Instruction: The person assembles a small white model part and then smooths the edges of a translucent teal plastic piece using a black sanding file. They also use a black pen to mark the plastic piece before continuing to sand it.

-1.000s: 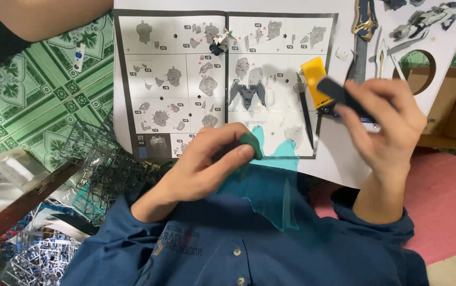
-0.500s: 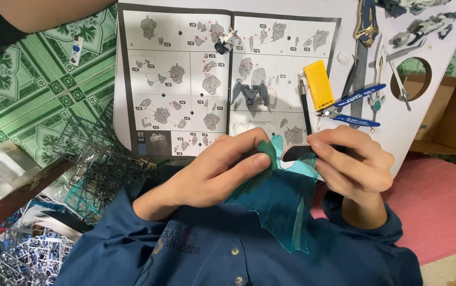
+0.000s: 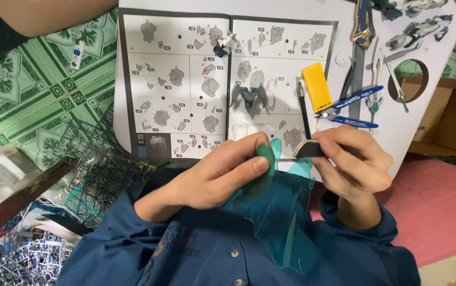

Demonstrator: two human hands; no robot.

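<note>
Our left hand (image 3: 215, 177): fingers closed around the upper edge of a clear teal plastic part (image 3: 275, 212), thumb pressed on its face; the part hangs below the hands, over our blue shirt (image 3: 201, 254), at the near edge of the white table (image 3: 408, 127)

Our right hand (image 3: 355, 167): pinching a dark sanding stick (image 3: 308, 150), its tip laid against the top of the teal part

On the table, beyond the hands: an open instruction sheet (image 3: 196, 85) with a small dark model piece (image 3: 250, 96) on it; a yellow block (image 3: 316, 86); blue-handled nippers (image 3: 352, 108) just right of the block; a black pen (image 3: 304, 110) between sheet and nippers

To our left: grey and teal runner frames (image 3: 101, 169) piled over green patterned floor tiles (image 3: 27, 100)
</note>
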